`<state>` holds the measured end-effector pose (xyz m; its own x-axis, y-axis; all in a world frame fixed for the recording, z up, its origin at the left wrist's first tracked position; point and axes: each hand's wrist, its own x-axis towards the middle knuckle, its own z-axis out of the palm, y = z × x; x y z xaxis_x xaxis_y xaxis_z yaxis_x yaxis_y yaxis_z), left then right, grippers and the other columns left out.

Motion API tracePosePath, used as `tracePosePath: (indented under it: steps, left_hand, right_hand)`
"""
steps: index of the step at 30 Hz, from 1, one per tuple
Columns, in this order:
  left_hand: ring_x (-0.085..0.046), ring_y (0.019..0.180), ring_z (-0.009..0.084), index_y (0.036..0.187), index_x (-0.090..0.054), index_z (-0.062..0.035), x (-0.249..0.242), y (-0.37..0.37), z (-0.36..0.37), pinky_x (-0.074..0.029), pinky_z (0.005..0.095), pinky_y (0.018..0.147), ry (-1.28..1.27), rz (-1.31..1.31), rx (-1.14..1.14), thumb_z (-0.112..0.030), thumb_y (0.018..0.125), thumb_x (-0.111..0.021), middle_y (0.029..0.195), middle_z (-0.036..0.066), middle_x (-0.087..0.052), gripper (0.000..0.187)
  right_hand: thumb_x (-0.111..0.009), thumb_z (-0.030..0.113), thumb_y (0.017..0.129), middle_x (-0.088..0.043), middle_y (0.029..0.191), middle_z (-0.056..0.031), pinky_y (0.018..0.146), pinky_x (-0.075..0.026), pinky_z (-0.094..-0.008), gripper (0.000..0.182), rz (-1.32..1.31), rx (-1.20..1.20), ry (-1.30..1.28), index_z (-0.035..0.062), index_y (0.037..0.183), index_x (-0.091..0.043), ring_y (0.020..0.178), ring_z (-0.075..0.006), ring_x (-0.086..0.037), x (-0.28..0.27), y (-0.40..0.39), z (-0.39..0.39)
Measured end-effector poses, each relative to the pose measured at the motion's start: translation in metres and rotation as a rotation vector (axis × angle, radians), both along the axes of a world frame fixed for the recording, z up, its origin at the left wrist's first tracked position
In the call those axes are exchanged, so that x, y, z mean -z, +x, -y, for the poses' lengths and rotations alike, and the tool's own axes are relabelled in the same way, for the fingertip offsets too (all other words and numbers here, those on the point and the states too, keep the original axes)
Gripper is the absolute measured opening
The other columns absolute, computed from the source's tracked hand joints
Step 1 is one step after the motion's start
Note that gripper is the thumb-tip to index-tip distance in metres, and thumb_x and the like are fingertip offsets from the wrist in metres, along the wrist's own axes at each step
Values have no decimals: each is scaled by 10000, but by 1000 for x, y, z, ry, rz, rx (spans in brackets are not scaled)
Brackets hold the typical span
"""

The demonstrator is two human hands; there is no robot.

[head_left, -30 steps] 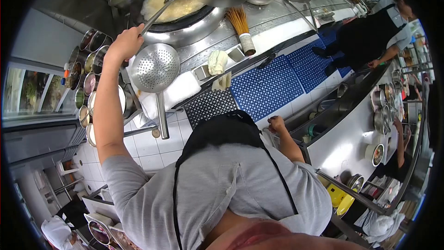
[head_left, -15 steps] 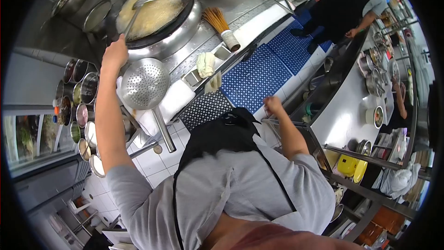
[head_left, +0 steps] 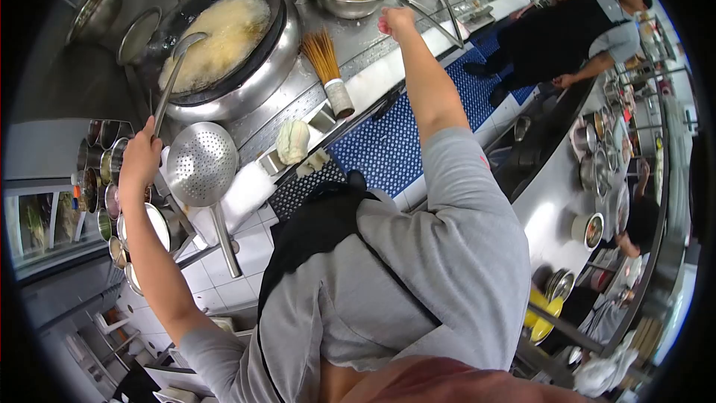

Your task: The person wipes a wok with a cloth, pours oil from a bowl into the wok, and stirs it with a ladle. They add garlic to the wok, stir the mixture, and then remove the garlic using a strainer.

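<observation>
On the left, my left hand [head_left: 140, 155] is closed round the long handle of a ladle [head_left: 177, 60]. The ladle's bowl rests at the edge of pale, foaming contents [head_left: 231, 33] in a dark wok [head_left: 277, 48]. Just right of that hand lies a perforated strainer [head_left: 200, 163], its handle pointing toward me. My right hand [head_left: 397, 22] is stretched forward with curled fingers, close to the rim of a steel bowl [head_left: 352, 7]. I cannot tell whether anything is in those fingers.
A bamboo brush [head_left: 328, 71] and a crumpled cloth [head_left: 292, 142] lie along the counter's front edge. Several seasoning pots [head_left: 142, 227] stand at left. Blue mats [head_left: 380, 145] cover the floor. A person in a dark apron [head_left: 559, 33] stands at upper right beside a steel counter [head_left: 538, 209].
My right hand has swung forward from beside my body to near the steel bowl. My left hand and the ladle have drawn back toward me, the ladle's bowl moving to the foam's near edge.
</observation>
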<state>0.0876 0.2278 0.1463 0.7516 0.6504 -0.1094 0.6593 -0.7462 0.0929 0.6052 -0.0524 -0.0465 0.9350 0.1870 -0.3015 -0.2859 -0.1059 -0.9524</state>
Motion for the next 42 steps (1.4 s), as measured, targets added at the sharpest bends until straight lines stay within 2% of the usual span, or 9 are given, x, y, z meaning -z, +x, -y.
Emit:
tracePosePath:
  steps: [8,13,14,17,20,23,27,30,42]
  left_hand:
    - [-626,757,335,1395,-460,-29,-21,13,41,-473,381,766,-154,53,-89,-70,854,-543,808,214,-608,549]
    - [-619,715,346,1391,-470,-41,-13,20,48,-472,389,722,-216,89,-82,-83,853,-544,769,211,-597,544]
    - [-621,721,355,1389,-474,-47,-9,20,47,-473,394,724,-191,100,-64,-85,853,-545,772,216,-598,542]
    - [-628,764,387,1384,-489,-71,-3,24,40,-474,424,739,-130,114,-16,-97,862,-552,806,231,-622,527]
    - [-635,826,405,1388,-485,-76,1,30,36,-476,451,770,-104,105,-3,-110,878,-558,857,242,-645,516]
    - [-633,876,419,1390,-479,-76,7,32,36,-479,462,805,-76,96,-18,-102,883,-554,892,254,-650,514]
    - [-624,909,434,1393,-472,-75,9,31,34,-479,483,827,-93,87,-25,-94,892,-550,917,259,-653,507]
    - [-626,919,432,1399,-468,-87,17,26,30,-482,484,832,-73,82,-18,-98,899,-549,931,254,-658,507]
    - [-611,1018,414,1424,-436,-113,31,19,0,-469,482,897,-77,38,17,-136,919,-536,1067,234,-639,515]
  right_hand:
    - [-704,-8,812,-623,732,-173,450,-524,-367,166,-217,267,92,-53,908,-577,494,-237,-583,19,91,-56]
    - [-653,-96,781,-629,707,-195,383,-499,-348,69,-138,368,43,-118,811,-594,461,-237,-571,16,110,-64]
    - [-605,-97,788,-628,699,-200,367,-496,-371,68,-73,330,2,-160,812,-596,460,-244,-583,3,107,-62]
    - [-593,-56,797,-652,752,-208,388,-514,-388,138,131,163,-235,-127,911,-627,475,-265,-617,-44,102,-65]
    - [-601,-8,787,-681,843,-189,483,-550,-401,182,518,-73,-584,-15,966,-638,548,-293,-663,-105,76,-63]
    - [-652,150,783,-683,865,-221,777,-526,-466,167,1166,-227,-931,-1,855,-646,838,-388,-667,-113,83,-72]
    - [-692,164,749,-697,928,-192,842,-533,-425,251,1237,-352,-1098,27,958,-669,924,-364,-670,-127,57,-62]
    - [-600,49,777,-682,905,-144,595,-563,-399,203,1663,-409,-1081,90,976,-610,677,-309,-689,-82,59,-33]
    - [-567,58,811,-660,881,-84,650,-549,-426,190,1587,-647,-1272,134,985,-569,799,-298,-687,-65,9,38]
